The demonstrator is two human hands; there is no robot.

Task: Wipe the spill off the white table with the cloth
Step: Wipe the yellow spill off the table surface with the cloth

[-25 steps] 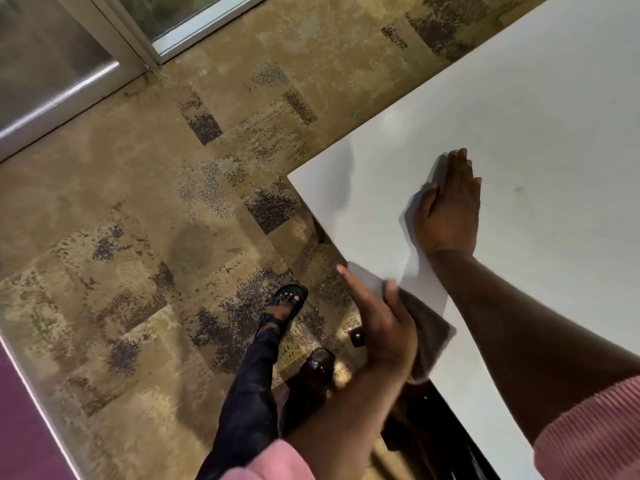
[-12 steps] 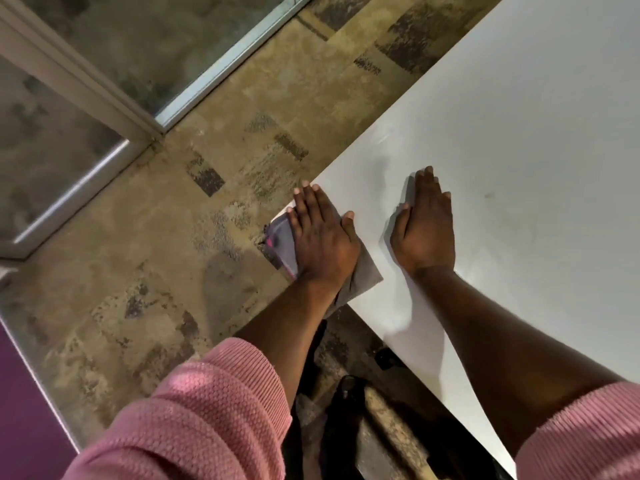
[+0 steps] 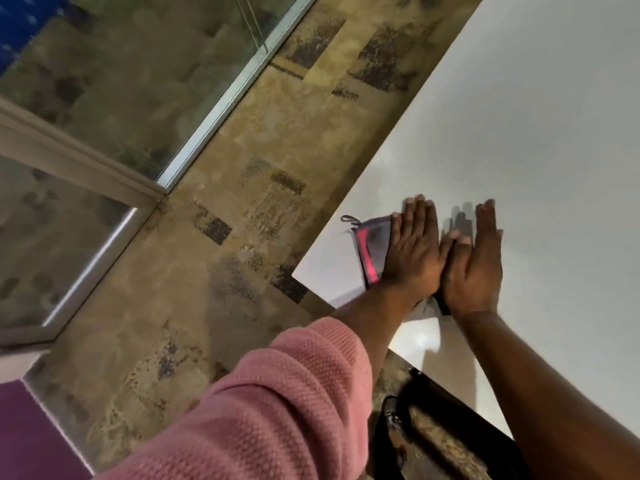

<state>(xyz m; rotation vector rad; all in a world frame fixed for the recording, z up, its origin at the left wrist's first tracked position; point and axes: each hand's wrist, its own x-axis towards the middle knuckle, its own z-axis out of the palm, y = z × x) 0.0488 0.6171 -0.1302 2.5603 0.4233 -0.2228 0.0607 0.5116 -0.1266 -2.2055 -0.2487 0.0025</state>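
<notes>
Brown patchy carpet covers the floor, and nearest to us a pink sleeve reaches forward over it toward the corner of the white table. Past the sleeve, the left hand lies flat on the cloth, palm down, with the fingers stretched out straight and close together. It is not pinching or clutching the cloth, only pressing it onto the table top. The cloth is grey with a red stripe along one side, and it sits near the table's corner, with a small loop sticking out toward the edge. Just beside it, the right hand also lies flat and open on the bare table, holding nothing; its thumb side touches the left hand. No spill shows clearly on the white top, so I cannot tell how much is left to wipe. What could go wrong is that the cloth is so close to the edge that a push that way could slide it off onto the floor, because nothing grips it. It could also bunch up under the palm and skip over wet spots. The two hands are so close that one may bump the other. Farther off, a glass wall with a pale frame runs along the carpet.
</notes>
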